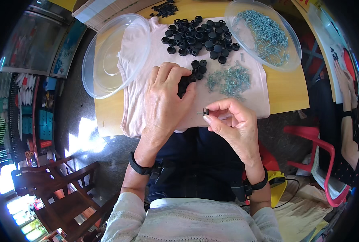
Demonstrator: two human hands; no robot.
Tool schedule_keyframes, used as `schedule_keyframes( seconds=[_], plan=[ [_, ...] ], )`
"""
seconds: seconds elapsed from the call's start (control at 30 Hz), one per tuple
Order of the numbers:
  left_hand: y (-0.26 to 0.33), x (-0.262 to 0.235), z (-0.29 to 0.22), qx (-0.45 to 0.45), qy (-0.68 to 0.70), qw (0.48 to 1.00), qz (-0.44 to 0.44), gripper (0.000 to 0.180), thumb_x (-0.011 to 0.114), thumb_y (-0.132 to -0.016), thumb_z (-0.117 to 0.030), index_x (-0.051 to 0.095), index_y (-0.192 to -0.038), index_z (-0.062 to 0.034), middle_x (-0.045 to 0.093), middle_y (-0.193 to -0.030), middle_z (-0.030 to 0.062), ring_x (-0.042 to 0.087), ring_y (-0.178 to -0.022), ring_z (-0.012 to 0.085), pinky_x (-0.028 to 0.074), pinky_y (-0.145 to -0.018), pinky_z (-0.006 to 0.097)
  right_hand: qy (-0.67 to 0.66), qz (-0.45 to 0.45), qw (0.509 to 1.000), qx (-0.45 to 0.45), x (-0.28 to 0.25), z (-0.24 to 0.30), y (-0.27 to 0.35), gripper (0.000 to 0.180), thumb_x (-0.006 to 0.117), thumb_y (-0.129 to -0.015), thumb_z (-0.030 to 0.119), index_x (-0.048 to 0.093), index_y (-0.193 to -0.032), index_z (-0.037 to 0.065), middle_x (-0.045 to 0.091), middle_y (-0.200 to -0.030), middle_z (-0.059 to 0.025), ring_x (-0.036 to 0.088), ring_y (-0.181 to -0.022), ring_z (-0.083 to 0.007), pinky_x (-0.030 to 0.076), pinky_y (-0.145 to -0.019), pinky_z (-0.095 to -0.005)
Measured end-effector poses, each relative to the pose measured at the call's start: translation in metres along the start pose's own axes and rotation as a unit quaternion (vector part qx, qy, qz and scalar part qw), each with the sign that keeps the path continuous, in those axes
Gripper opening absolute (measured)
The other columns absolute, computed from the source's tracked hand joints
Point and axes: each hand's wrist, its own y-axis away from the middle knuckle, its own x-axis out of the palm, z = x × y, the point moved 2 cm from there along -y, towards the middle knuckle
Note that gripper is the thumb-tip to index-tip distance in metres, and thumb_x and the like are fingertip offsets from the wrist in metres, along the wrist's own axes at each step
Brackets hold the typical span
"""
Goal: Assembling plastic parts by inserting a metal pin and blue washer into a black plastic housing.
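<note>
Between the thumb and fingertips of my right hand (232, 121) is a small black plastic cap (206, 111). A thin metal screw (199, 113) sticks out of the cap toward the left. My left hand (163, 97) curls its fingers and thumb around a few black caps (183, 85) on the cloth; its palm side is hidden. Just beyond those fingers lie several loose caps (198, 68). A heap of silvery screws (231, 80) rests on the cloth beyond my right hand. Farther back spreads a large pile of round black caps (199, 36).
A pale pink cloth (137, 97) covers part of the yellow table (286, 90). At the left lies a clear plastic lid (91, 68); a clear tub of screws (264, 36) stands back right. Small black pieces (165, 9) lie behind. Another person's hands (343, 82) are at far right.
</note>
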Motion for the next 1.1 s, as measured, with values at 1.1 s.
schedule_keyframes(
  seconds=[1.1],
  plan=[
    [0.086, -0.014, 0.004, -0.163, 0.735, 0.658, 0.008, 0.023, 0.062, -0.089, -0.003, 0.056, -0.111, 0.0023, 0.064, -0.107, 0.0184, 0.067, -0.093, 0.0235, 0.056, -0.083, 0.034, 0.012, -0.007, 0.992, -0.126, 0.028, 0.028, 0.029, 0.021, 0.068, -0.084, 0.001, 0.061, -0.103, -0.003, 0.067, -0.103, -0.0121, 0.066, -0.088, -0.0122, 0.056, -0.070, -0.0234]
  ],
)
